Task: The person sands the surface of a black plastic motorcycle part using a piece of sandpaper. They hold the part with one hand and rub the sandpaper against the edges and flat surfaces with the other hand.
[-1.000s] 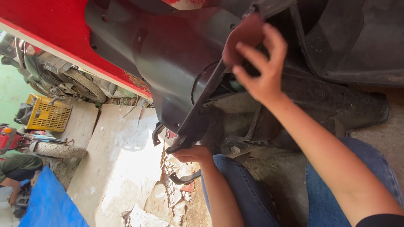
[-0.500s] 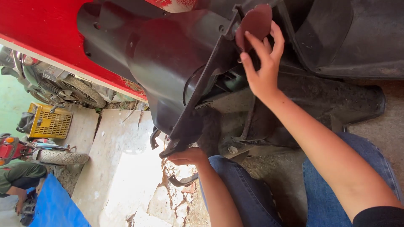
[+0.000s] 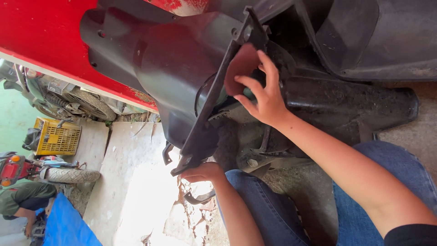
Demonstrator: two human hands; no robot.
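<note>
A red scooter body (image 3: 41, 36) with a black plastic inner panel (image 3: 177, 68) fills the top of the view. My left hand (image 3: 202, 172) grips the lower end of the panel's black edge strip (image 3: 214, 105). My right hand (image 3: 263, 93) reaches up with fingers spread and presses a reddish-brown cloth (image 3: 240, 64) against the panel near the strip's upper end. My knees in blue jeans (image 3: 255, 196) are under the scooter's dirty black underside (image 3: 346, 100).
At the left stand a yellow crate (image 3: 57, 136), a parked motorbike wheel (image 3: 91, 104) and a small red bike (image 3: 18, 166). A crouching person in green (image 3: 22, 200) is beside a blue tarp (image 3: 63, 223). Broken concrete lies below my left hand.
My right hand and the cloth have moved down and left along the panel. The view has shifted, so the scooter sits lower in frame. My left hand keeps its hold on the strip's end.
</note>
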